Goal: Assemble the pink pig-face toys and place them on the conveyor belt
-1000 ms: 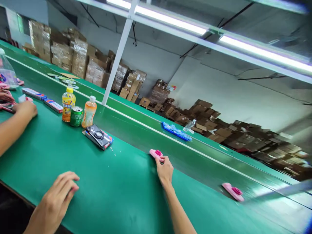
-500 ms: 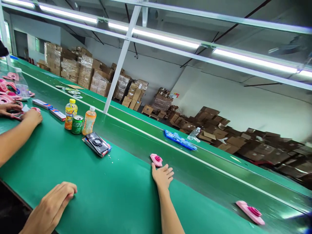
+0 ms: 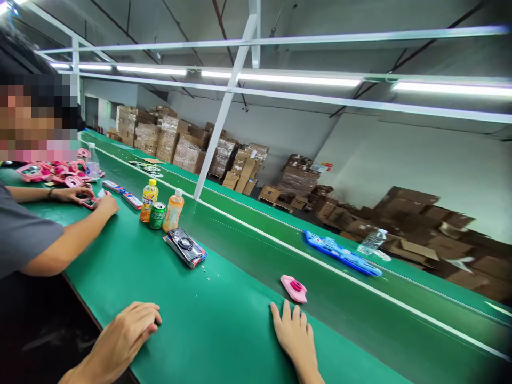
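Pink camera-shaped piece (image 3: 294, 289) lies on the conveyor belt (image 3: 248, 250), right of the green can (image 3: 157, 216) and nearer to us! Biggest first: that belt runs behind the can, the green worktable (image 3: 224, 325) spreads out in front of it. Off to the can's left, a co-worker (image 3: 32, 229) has both hands at a small pink part. Blue tray (image 3: 340, 253), well right of the can, across the belt. Now the right hand (image 3: 295, 333), right of the can: fingers spread, tips just beside the piece; whether they touch, I can't tell. Left hand (image 3: 128, 330), in front of the can: fingers together, bent, underside hidden. Two drink bottles flank the can, yellow-capped (image 3: 148, 198) left, white-capped (image 3: 175, 212) right. Black packaged item (image 3: 184, 244) lies on flat boxes, right and in front of it.
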`<state>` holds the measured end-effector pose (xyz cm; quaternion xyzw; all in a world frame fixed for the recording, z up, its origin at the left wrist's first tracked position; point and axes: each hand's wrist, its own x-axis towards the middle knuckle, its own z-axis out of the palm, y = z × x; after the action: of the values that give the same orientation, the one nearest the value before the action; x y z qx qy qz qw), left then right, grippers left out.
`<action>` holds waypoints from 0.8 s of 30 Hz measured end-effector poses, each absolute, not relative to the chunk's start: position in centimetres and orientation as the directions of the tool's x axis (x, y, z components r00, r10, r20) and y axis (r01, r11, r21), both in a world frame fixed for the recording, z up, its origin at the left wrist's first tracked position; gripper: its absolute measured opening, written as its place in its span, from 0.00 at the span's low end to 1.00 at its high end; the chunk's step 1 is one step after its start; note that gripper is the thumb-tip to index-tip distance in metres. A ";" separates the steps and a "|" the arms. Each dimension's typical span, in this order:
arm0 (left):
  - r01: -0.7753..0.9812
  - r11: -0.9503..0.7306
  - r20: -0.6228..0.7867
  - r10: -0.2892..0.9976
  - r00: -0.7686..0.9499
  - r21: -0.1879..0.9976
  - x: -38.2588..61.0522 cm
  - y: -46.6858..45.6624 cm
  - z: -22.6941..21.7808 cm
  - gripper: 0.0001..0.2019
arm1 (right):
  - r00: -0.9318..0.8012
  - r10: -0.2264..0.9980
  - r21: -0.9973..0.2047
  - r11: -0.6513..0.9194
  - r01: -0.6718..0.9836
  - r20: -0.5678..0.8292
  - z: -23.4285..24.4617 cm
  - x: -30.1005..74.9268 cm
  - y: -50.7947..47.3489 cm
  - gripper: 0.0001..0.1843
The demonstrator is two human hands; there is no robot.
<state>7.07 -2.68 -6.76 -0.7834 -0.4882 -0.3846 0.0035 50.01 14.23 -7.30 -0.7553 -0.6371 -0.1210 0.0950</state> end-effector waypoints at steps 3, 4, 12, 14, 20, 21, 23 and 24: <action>0.798 -0.512 0.545 0.788 0.288 0.319 7.1 -2.9 -6.7 0.21 | -0.142 0.965 0.154 0.109 0.982 0.219 -8.4 50.4 13.3 0.28; 0.828 -0.476 0.518 0.808 0.280 0.296 7.0 -2.9 -6.9 0.19 | -0.192 0.964 0.162 0.163 0.973 0.184 -8.5 50.3 12.9 0.28; 0.945 -0.323 0.494 0.831 0.257 0.051 7.1 -1.3 -9.3 0.30 | 0.002 0.996 -0.073 0.004 0.997 0.089 -5.0 48.0 12.6 0.34; 0.959 -0.277 0.491 0.844 0.213 0.059 7.4 -1.2 -9.5 0.30 | 0.143 0.983 -0.076 -0.135 0.988 0.113 -4.7 48.8 12.9 0.35; 0.970 -0.210 0.404 0.904 0.143 0.126 7.7 -1.5 -8.8 0.29 | 0.183 0.971 -0.093 -0.170 0.981 0.156 -5.2 50.8 12.7 0.33; 0.969 -0.206 0.396 0.908 0.139 0.133 7.7 -1.5 -8.6 0.28 | 0.140 0.978 -0.095 -0.126 0.987 0.156 -5.3 50.9 12.5 0.32; 0.968 -0.203 0.393 0.910 0.131 0.147 7.7 -1.5 -8.5 0.28 | 0.042 0.987 -0.099 -0.027 0.995 0.153 -5.2 50.9 12.3 0.29; 0.967 -0.203 0.395 0.910 0.128 0.153 7.7 -1.5 -8.5 0.29 | 0.000 0.989 -0.099 0.015 0.995 0.150 -5.2 50.8 12.2 0.28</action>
<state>7.70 -1.45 -8.51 -0.7478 -0.6274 -0.2054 0.0698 50.84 12.23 -5.18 -0.7017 -0.7067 -0.0178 0.0885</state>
